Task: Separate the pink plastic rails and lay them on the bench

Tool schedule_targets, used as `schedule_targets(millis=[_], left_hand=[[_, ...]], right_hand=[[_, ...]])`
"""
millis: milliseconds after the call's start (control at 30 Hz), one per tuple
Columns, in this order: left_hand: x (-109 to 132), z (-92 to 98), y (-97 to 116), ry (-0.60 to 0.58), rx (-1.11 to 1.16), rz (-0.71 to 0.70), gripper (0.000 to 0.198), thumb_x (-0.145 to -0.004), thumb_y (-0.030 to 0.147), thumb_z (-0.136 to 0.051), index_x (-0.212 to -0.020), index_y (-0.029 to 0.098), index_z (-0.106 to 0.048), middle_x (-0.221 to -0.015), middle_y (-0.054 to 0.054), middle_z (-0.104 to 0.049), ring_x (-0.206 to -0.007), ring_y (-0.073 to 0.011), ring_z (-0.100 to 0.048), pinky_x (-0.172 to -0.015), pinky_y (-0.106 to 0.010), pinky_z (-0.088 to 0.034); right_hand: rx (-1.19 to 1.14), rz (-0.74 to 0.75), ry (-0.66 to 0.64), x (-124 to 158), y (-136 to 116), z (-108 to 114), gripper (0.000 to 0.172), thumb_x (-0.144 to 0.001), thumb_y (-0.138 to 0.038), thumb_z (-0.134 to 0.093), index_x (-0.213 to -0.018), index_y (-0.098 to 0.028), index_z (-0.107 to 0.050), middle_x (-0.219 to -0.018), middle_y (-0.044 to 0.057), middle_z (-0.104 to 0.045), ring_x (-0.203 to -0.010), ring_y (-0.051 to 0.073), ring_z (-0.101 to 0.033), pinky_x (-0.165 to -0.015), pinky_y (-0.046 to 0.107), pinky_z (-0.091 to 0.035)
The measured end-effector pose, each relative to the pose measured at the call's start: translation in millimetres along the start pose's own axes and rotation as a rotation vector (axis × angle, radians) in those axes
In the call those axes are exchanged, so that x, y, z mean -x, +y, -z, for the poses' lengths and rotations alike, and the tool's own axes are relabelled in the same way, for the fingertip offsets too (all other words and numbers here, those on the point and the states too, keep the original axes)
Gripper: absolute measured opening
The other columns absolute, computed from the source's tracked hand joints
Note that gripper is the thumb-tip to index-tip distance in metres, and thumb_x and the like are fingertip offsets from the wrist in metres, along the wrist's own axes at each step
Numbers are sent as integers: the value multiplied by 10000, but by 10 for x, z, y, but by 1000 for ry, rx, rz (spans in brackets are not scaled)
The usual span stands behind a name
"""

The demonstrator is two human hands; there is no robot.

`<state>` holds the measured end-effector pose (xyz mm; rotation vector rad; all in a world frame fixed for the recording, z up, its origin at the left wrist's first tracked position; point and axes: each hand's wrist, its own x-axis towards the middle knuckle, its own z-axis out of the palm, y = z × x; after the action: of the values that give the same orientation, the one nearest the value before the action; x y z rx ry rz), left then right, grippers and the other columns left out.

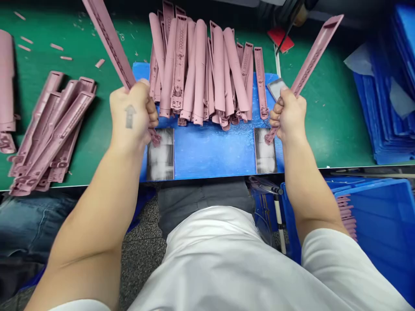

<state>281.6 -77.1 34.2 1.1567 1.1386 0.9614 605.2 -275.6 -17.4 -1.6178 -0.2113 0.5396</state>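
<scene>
My left hand (pixel 131 114) is closed in a fist round a long pink plastic part (pixel 108 39) that slants up and to the left. My right hand (pixel 288 114) grips a second long pink plastic part (pixel 316 52) that slants up to the right; a small blade-like tool (pixel 275 88) shows by its thumb. Both hands hover above the blue mat (pixel 210 149) at the near table edge. Between them, on the mat's far half, lies a heap of several pink parts (pixel 204 69).
A stack of pink parts (pixel 53 129) lies on the green table (pixel 327 116) at the left. Blue sheets (pixel 389 86) are piled at the right. A blue crate (pixel 382 220) with pink parts stands below the table at the right. A red object (pixel 280 39) lies at the back.
</scene>
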Motion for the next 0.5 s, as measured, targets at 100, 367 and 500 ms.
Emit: schedule_targets(millis=[100, 367, 500], left_hand=[[26, 45, -1, 64, 94, -83, 487, -1241, 197, -442, -794, 253, -256, -673, 56, -124, -586, -131, -40, -608, -374, -38], [44, 94, -42, 54, 186, -130, 541, -1288, 287, -421, -782, 264, -232, -705, 49, -104, -576, -138, -47, -614, -368, -52], [14, 43, -96, 14, 153, -84, 544, -1229, 192, -494, -743, 262, -259, -657, 68, -100, -560, -123, -35, -586, -344, -43]], right_hand=[[-9, 36, -11, -77, 28, 15, 661, -1194, -692, -718, -829, -333, -300, -567, -165, -117, -644, 133, -48, -584, 317, -143], [-126, 145, 87, -60, 11, -119, 562, -1323, -526, -460, -824, -335, -287, -581, -149, -114, -588, 134, -27, -584, 348, -102], [-52, 135, 113, 65, -28, -160, 586, -1309, -535, -512, -815, -340, -263, -575, -145, -101, -582, 134, -25, -557, 344, -99]])
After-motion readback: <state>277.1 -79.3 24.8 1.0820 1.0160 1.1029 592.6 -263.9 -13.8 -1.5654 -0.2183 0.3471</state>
